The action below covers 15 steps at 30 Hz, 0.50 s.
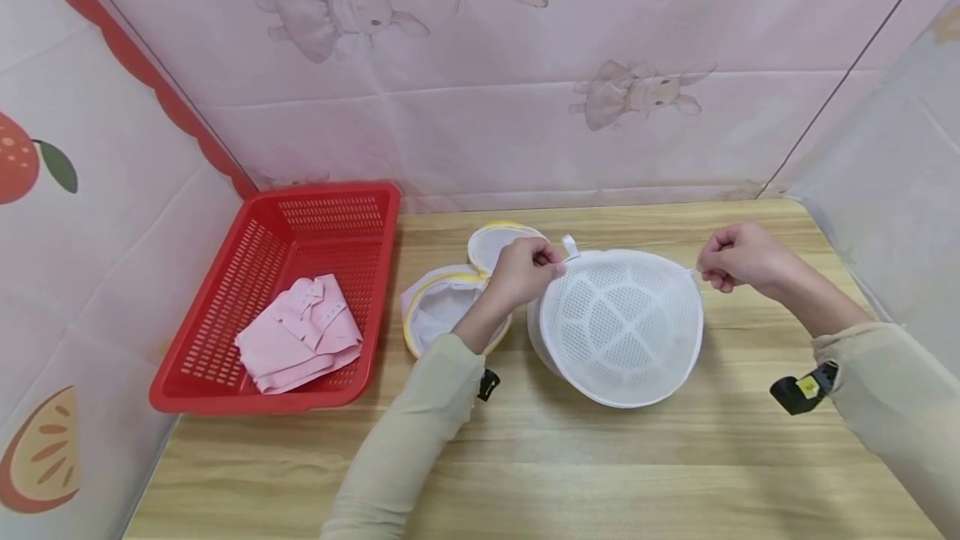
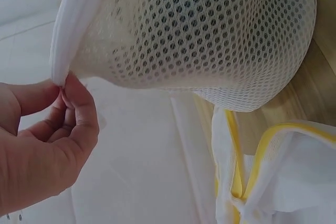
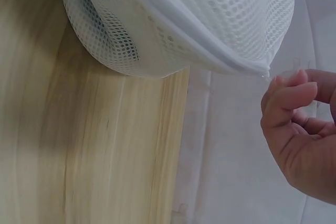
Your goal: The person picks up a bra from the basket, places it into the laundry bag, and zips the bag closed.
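Note:
A white mesh laundry bag (image 1: 622,340) with a rounded shape is held up over the table, its mesh base facing me. At its upper left edge my left hand (image 1: 521,273) pinches the white zipped rim between thumb and index finger, beside a small white loop (image 1: 571,246). My right hand (image 1: 742,257) is at the bag's right corner. Its fingers are curled and pinch a small end at the tip of the zip (image 3: 265,69), mostly hidden by the fingertips. A yellow-trimmed white mesh bag (image 2: 299,177) lies behind my left forearm with its lid folded back.
A red perforated basket (image 1: 386,273) stands at the left with a folded pink garment (image 1: 300,340) inside. The wooden table (image 1: 585,473) meets a pink printed backdrop (image 1: 480,148) behind. Black straps (image 1: 802,390) with wrist cameras sit at my cuffs.

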Motion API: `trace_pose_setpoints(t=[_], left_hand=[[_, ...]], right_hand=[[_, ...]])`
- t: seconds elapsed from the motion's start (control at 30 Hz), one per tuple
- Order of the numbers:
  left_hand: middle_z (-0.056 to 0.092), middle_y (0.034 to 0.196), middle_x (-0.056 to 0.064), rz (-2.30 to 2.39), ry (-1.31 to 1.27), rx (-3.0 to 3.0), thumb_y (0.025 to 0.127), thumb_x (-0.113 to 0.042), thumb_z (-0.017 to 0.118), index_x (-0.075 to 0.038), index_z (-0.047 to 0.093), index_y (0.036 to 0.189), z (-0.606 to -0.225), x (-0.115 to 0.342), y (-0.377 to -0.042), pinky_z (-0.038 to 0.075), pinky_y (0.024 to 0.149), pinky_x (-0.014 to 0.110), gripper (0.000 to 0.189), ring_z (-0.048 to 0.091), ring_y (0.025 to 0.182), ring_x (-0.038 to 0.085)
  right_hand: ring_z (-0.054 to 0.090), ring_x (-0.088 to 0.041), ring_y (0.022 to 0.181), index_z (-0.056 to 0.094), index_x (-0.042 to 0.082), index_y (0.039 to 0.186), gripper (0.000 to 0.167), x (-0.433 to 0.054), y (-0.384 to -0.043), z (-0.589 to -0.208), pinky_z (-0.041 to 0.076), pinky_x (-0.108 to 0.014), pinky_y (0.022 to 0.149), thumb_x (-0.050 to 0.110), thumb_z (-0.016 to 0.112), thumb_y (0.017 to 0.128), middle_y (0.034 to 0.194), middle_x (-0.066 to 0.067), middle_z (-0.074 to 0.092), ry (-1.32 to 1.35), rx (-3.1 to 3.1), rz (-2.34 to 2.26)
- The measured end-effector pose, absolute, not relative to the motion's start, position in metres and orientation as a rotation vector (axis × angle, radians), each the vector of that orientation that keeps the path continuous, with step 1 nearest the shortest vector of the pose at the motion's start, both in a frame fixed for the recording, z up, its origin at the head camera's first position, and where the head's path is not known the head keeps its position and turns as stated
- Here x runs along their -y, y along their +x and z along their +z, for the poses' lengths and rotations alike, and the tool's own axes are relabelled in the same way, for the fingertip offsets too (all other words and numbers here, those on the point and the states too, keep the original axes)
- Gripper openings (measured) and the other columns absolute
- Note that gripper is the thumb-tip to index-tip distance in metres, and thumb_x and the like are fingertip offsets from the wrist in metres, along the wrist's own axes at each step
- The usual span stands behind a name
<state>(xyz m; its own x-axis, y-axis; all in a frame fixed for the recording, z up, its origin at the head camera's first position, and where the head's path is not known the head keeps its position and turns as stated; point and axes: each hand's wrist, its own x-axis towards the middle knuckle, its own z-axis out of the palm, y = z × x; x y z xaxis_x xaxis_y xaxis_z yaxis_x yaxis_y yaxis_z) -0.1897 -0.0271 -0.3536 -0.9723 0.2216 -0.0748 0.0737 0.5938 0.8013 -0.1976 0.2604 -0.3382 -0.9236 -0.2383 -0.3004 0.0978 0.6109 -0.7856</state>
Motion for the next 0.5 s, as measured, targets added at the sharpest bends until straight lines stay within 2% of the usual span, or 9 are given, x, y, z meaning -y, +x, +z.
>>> trace_pose_setpoints(t=[0.2, 0.5], left_hand=[[0.057, 0.071, -0.001, 1.21, 0.345, -2.678, 0.083, -0.012, 0.067, -0.006, 0.063, 0.079, -0.349, 0.03, -0.19, 0.04, 0.059, 0.017, 0.008, 0.05, 0.067, 0.009], [0.06, 0.075, -0.001, 1.215, 0.357, -2.715, 0.082, -0.015, 0.067, -0.007, 0.063, 0.082, -0.341, 0.031, -0.192, 0.043, 0.063, 0.017, 0.009, 0.054, 0.07, 0.01]], right_hand=[[0.052, -0.013, 0.054, 0.052, -0.011, 0.082, 0.008, -0.265, -0.199, -0.342, 0.047, -0.026, 0.048, -0.004, 0.052, 0.086, 0.067, -0.009, 0.055, -0.176, -2.452, -1.248], [0.053, -0.014, 0.053, 0.051, -0.013, 0.083, 0.008, -0.262, -0.198, -0.338, 0.047, -0.027, 0.048, -0.005, 0.052, 0.085, 0.067, -0.011, 0.055, -0.265, -2.45, -1.229]])
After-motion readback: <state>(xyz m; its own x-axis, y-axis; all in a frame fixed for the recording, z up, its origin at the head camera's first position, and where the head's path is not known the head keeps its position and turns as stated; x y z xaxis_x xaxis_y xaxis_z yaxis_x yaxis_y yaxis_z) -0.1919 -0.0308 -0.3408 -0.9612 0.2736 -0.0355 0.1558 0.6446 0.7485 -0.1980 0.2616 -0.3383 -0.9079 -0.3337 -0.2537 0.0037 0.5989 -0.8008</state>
